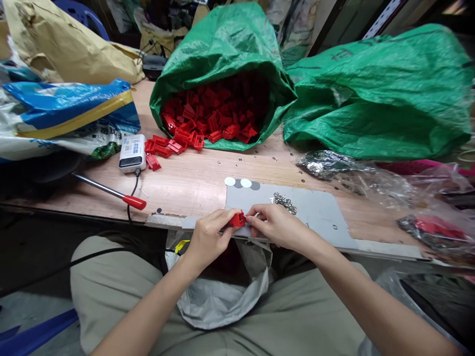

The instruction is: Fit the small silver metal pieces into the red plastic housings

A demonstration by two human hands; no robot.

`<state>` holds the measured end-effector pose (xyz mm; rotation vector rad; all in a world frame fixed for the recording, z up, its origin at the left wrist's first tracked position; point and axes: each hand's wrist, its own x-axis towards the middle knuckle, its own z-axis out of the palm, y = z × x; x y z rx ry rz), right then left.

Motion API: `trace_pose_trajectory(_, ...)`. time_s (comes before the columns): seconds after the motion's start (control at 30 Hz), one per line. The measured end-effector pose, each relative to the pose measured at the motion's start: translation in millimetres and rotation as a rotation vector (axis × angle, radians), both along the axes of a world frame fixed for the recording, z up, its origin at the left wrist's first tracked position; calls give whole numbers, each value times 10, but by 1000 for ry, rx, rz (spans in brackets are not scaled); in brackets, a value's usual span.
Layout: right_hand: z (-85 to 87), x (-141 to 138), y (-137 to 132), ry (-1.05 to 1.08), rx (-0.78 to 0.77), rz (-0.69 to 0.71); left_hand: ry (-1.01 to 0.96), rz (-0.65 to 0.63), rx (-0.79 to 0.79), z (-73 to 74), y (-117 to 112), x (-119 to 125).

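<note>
Over the front edge of the table, my left hand [212, 235] grips a small red plastic housing [238, 219] between thumb and fingers. My right hand [276, 225] is closed in a pinch at the housing's right end. A tiny metal piece seems to show at those fingertips, too small to name. Just beyond the right hand, a heap of small shiny metal parts [285, 201] lies on a grey mat [319, 212]. Below both hands, an open whitish bag [222, 301] hangs between the knees, its inside dark.
A green sack [226, 44] at the back spills red housings [218, 109] onto the table. To its right lies another green sack [378, 94]. A red-tipped lever [134, 201] and a white cabled device [132, 153] are at left. Plastic bags of metal parts [322, 164] lie at right.
</note>
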<state>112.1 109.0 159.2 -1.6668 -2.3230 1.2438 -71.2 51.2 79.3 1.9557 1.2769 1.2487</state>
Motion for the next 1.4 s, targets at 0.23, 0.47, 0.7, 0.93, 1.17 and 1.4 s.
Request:
trace_pose_trajectory(0.23,-46,-4,-23,20,0,-23,24,-25,4,6,-7,-14)
trace_pose_trajectory(0.47,-8,-89,-68,-60,112,-3,15,-22,38,-5,7,-22)
trace_pose_trajectory(0.7,-171,-26,-204,95,210,-70,-150,32,-52,-16,15,25)
trace_pose_trajectory(0.93,-273,110,-562,509,262,-182,-1251,-14,-829,403,-246,38)
trace_pose_trajectory(1.17,-206,-45,-781,528,439,-29,-1689,-136,-1207,509,-440,16)
trace_pose_trajectory(1.4,-150,-156,-789,629,163,-213,-1600,-183,-1047,411,-511,17)
